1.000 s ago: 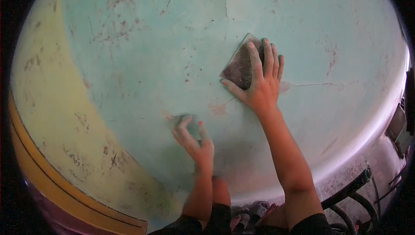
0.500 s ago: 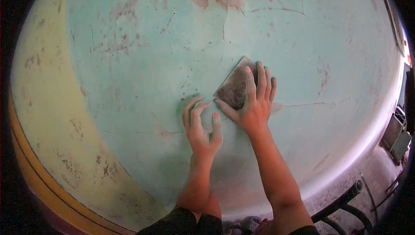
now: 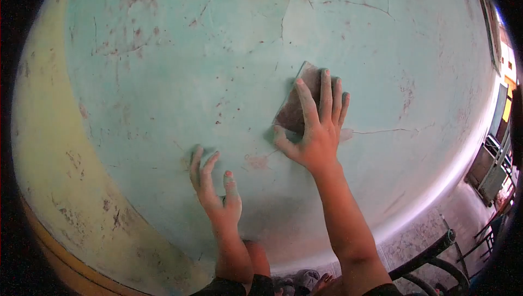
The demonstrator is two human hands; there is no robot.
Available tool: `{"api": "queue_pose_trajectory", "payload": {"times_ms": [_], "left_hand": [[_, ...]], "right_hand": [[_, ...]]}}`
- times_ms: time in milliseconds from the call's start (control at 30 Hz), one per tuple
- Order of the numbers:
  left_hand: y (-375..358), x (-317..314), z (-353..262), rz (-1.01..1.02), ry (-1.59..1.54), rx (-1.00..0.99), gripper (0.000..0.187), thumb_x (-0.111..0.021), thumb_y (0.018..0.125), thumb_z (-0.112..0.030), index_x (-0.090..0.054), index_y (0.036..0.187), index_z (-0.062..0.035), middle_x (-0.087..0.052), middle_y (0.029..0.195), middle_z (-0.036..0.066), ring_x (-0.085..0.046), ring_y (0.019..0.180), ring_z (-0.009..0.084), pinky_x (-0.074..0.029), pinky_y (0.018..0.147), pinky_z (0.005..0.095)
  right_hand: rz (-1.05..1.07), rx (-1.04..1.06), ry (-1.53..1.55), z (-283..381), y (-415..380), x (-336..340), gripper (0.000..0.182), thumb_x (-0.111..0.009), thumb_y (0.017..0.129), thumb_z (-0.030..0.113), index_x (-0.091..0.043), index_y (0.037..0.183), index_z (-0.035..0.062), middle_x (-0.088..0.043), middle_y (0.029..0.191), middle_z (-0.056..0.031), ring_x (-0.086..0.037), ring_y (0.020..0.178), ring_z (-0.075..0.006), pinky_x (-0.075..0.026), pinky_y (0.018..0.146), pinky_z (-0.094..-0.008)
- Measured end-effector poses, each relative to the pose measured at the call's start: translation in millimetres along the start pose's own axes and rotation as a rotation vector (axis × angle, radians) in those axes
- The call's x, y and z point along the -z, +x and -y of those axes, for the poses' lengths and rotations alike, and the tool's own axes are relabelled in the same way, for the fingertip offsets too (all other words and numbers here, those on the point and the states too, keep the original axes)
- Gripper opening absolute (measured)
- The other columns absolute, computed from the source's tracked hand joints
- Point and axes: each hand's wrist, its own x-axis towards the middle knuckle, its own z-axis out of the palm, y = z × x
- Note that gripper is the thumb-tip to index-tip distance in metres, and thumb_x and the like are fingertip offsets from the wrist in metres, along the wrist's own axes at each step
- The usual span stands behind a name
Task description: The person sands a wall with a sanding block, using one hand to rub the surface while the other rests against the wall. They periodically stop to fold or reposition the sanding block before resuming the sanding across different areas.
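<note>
Against the green wall [image 3: 218,78], my right hand [image 3: 318,127] presses a dark, roughly square sheet [image 3: 294,108] flat with its fingers spread over the right part of it. The thumb rests by the sheet's lower left corner. Lower and to the left, my left hand [image 3: 215,184] is raised near the wall with its fingers apart and slightly curled, holding nothing. Pale dust coats the fingers of both hands. Cracks and brown worn patches mark the painted surface.
A yellow painted band [image 3: 43,149] runs down the left side of the wall. At the lower right is a dark metal tube frame [image 3: 425,255] above a grey floor [image 3: 414,230]. Metal items [image 3: 487,176] stand farther back at the right edge.
My left hand has moved down and left, away from the sheet. My right hand remains on the sheet, which appears turned slightly more upright. The camera view has shifted a little.
</note>
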Motion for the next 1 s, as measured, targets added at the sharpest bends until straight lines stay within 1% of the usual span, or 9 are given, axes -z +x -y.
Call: {"api": "queue_pose_trajectory", "payload": {"times_ms": [133, 400, 467, 567, 667, 800, 867, 933, 1000], "left_hand": [[-1.9, 7.8, 6.0, 0.088, 0.004, -0.002, 0.037, -0.056, 0.085, -0.007, -0.059, 0.122, -0.0030, -0.047, 0.141, 0.020, -0.042, 0.132, 0.0393, -0.030, 0.111, 0.0517], [-2.3, 20.7, 10.1, 0.136, -0.022, -0.012, 0.039, -0.057, 0.083, -0.002, -0.060, 0.122, -0.0006, -0.052, 0.138, 0.021, -0.048, 0.130, 0.0395, -0.034, 0.110, 0.0497], [-2.1, 23.2, 8.7, 0.137, -0.094, 0.084, 0.033, -0.057, 0.087, -0.005, -0.061, 0.120, -0.0006, -0.056, 0.134, 0.021, -0.049, 0.130, 0.0375, -0.034, 0.110, 0.0474], [-2.4, 24.0, 9.8, 0.119, -0.146, 0.148, 0.029, -0.057, 0.091, -0.009, -0.063, 0.118, -0.0007, -0.059, 0.130, 0.021, -0.049, 0.130, 0.0364, -0.035, 0.109, 0.0461], [-5.8, 22.5, 14.7, 0.104, -0.129, 0.159, 0.031, -0.057, 0.094, -0.019, -0.063, 0.118, -0.0011, -0.062, 0.129, 0.016, -0.055, 0.123, 0.0297, -0.037, 0.107, 0.0418], [-6.1, 21.1, 15.6, 0.038, -0.203, 0.168, 0.030, -0.058, 0.094, -0.020, -0.064, 0.116, -0.0013, -0.064, 0.124, 0.016, -0.058, 0.119, 0.0284, -0.039, 0.105, 0.0409], [-4.7, 24.2, 12.8, 0.053, -0.226, 0.201, 0.025, -0.059, 0.093, -0.013, -0.065, 0.113, -0.0001, -0.067, 0.118, 0.018, -0.058, 0.121, 0.0342, -0.042, 0.104, 0.0436], [-3.5, 22.4, 11.7, 0.027, -0.223, 0.175, 0.024, -0.059, 0.092, -0.013, -0.066, 0.111, -0.0001, -0.067, 0.116, 0.018, -0.059, 0.119, 0.0336, -0.042, 0.104, 0.0435], [-4.6, 20.7, 13.4, 0.013, -0.213, 0.133, 0.022, -0.060, 0.092, -0.013, -0.066, 0.109, 0.0000, -0.068, 0.115, 0.017, -0.060, 0.118, 0.0330, -0.042, 0.103, 0.0434]], "right_hand": [[0.012, 0.039, 0.009, -3.2, -0.8, 4.0, 0.090, -0.078, 0.061, 0.038, -0.046, 0.144, 0.0210, -0.021, 0.155, -0.0286, -0.019, 0.142, -0.0500, -0.013, 0.114, -0.0622], [-0.049, -0.082, -0.132, 15.8, -14.4, -7.6, 0.080, -0.072, 0.076, 0.034, -0.041, 0.148, 0.0200, -0.008, 0.154, -0.0347, -0.013, 0.141, -0.0551, -0.011, 0.111, -0.0664], [-0.031, -0.097, -0.120, 21.3, -15.9, -10.8, 0.081, -0.071, 0.078, 0.035, -0.037, 0.150, 0.0176, -0.006, 0.154, -0.0357, -0.011, 0.141, -0.0555, -0.010, 0.111, -0.0676], [-0.056, -0.128, -0.010, 23.7, -18.5, -20.2, 0.088, -0.068, 0.081, 0.040, -0.027, 0.152, 0.0090, -0.008, 0.154, -0.0371, -0.007, 0.142, -0.0561, -0.005, 0.109, -0.0703], [-0.048, -0.091, -0.094, 23.9, -18.5, -21.7, 0.086, -0.069, 0.082, 0.036, -0.027, 0.152, 0.0080, -0.013, 0.154, -0.0356, -0.010, 0.143, -0.0528, -0.007, 0.110, -0.0684], [-0.032, -0.073, -0.172, -13.7, 0.5, -7.0, 0.086, -0.070, 0.081, 0.035, -0.028, 0.151, 0.0071, -0.017, 0.154, -0.0327, -0.015, 0.143, -0.0500, -0.009, 0.112, -0.0661], [-0.310, -0.208, 0.026, -29.3, 6.4, -10.1, 0.083, -0.070, 0.081, 0.035, -0.031, 0.151, 0.0111, -0.020, 0.154, -0.0304, -0.018, 0.143, -0.0478, -0.011, 0.113, -0.0642], [-0.262, -0.104, -0.058, -14.0, -9.6, -17.7, 0.081, -0.070, 0.082, 0.035, -0.033, 0.150, 0.0138, -0.023, 0.153, -0.0292, -0.020, 0.142, -0.0476, -0.013, 0.114, -0.0632], [-0.027, 0.111, -0.165, 8.5, -24.7, -20.6, 0.081, -0.070, 0.081, 0.034, -0.032, 0.150, 0.0128, -0.026, 0.152, -0.0296, -0.024, 0.141, -0.0471, -0.015, 0.114, -0.0619]]}}
